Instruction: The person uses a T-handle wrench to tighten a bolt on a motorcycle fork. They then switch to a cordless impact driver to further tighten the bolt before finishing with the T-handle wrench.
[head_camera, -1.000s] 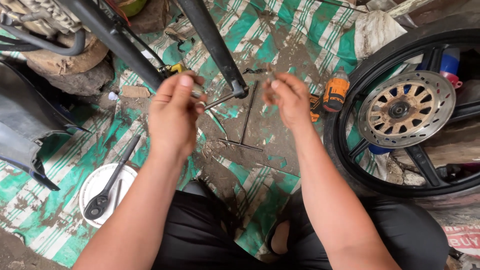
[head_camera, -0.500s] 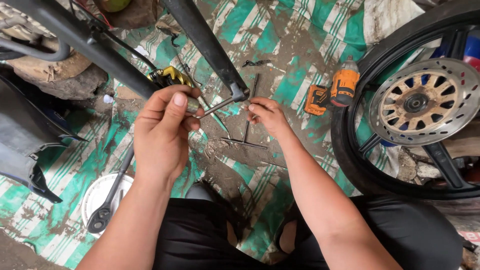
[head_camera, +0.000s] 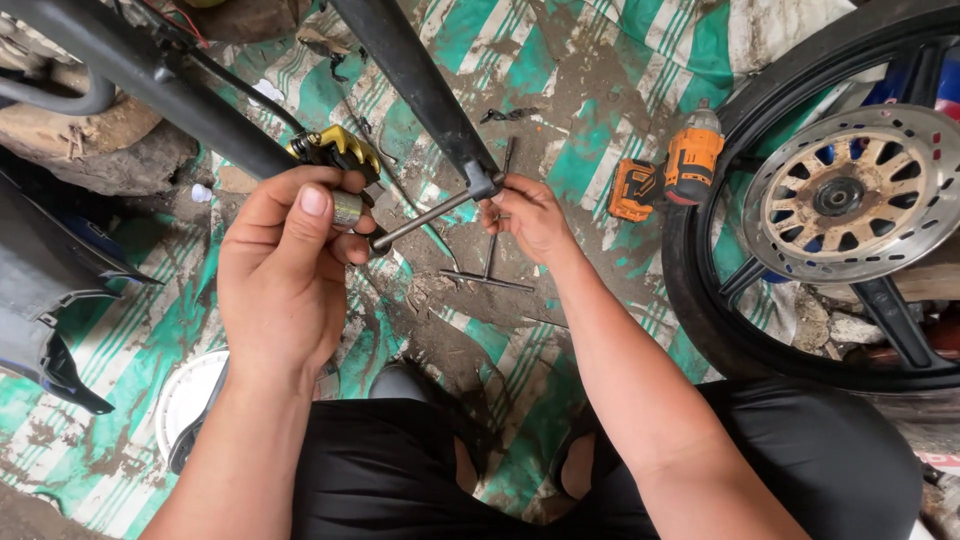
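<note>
Axle rod (head_camera: 420, 218) spans both fork legs; left hand (head_camera: 285, 270) grips its end, right hand (head_camera: 530, 215) pinches the far end at the fork leg (head_camera: 420, 90).

We see the left hand (head_camera: 285, 275) gripping one end of a steel axle rod (head_camera: 420, 220), the right hand (head_camera: 530, 215) pinching it at the foot of a black fork leg (head_camera: 420, 90). An orange cordless driver (head_camera: 670, 170) lies on the striped tarp (head_camera: 560, 90) beside a wheel (head_camera: 850, 200).
</note>
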